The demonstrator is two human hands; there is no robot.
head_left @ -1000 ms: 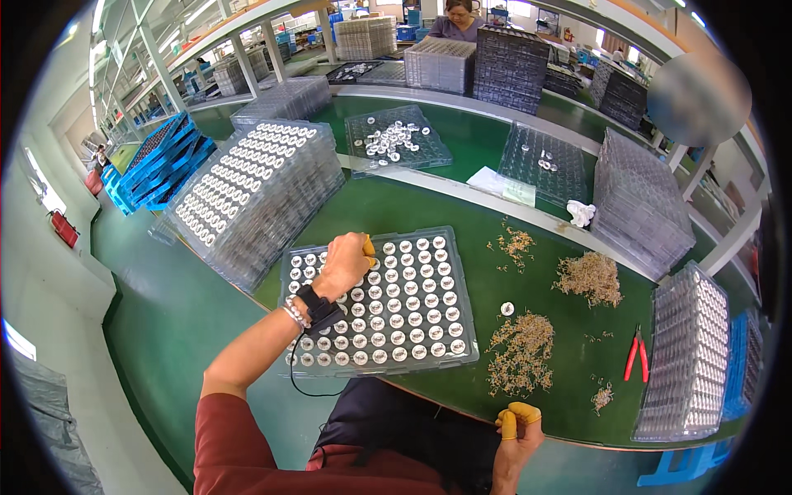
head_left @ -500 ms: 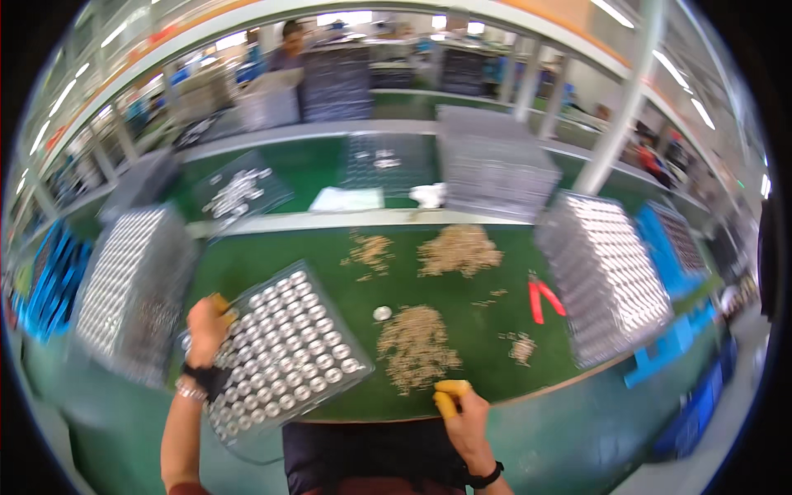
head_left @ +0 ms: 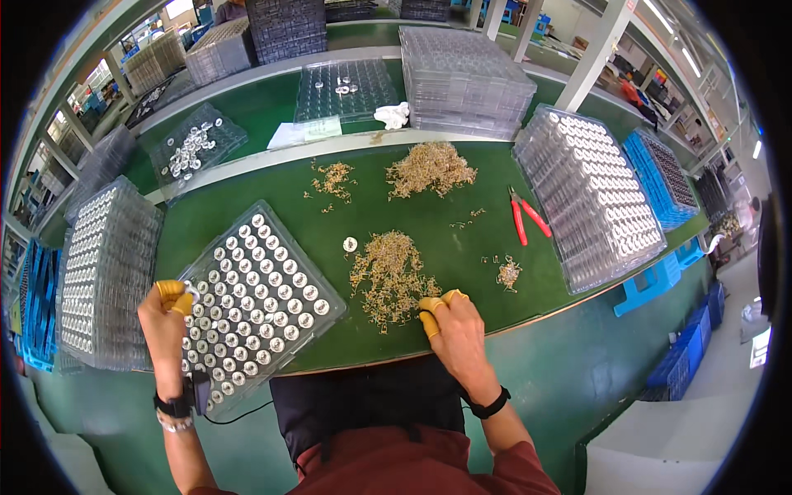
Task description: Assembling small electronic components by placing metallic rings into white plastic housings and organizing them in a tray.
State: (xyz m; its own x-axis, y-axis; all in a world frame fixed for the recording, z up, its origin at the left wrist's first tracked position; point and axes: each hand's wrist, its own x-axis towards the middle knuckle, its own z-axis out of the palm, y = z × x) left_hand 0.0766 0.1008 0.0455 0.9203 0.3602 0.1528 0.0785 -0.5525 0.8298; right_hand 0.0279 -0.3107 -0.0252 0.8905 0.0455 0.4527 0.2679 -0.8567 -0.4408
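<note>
Yellow finger covers sit on the fingertips of both hands. My left hand (head_left: pixel 165 326) pinches a small silvery round part (head_left: pixel 191 291) at the left edge of a clear plastic tray (head_left: pixel 332 290), which holds rows of similar round parts. My right hand (head_left: pixel 459 338) is closed, its thumb and fingers together at the right edge of a pile of small brass-coloured bent wire pieces (head_left: pixel 388 276). Anything between those fingertips is too small to make out. A single round part (head_left: pixel 350 244) lies on the green tabletop between tray and pile.
Red-handled cutters (head_left: pixel 528 216) lie near a stack of filled trays (head_left: pixel 606 194) on the right. Another filled stack (head_left: pixel 99 272) stands at left. More wire pieces lie in a far pile (head_left: pixel 431 169) and a small heap (head_left: pixel 508 274). Empty-looking trays (head_left: pixel 466 82) are stacked behind.
The head view has tipped downward, so the table appears higher in the picture. My left hand now shows a round part in its fingertips; my right hand remains at the wire pile's near edge.
</note>
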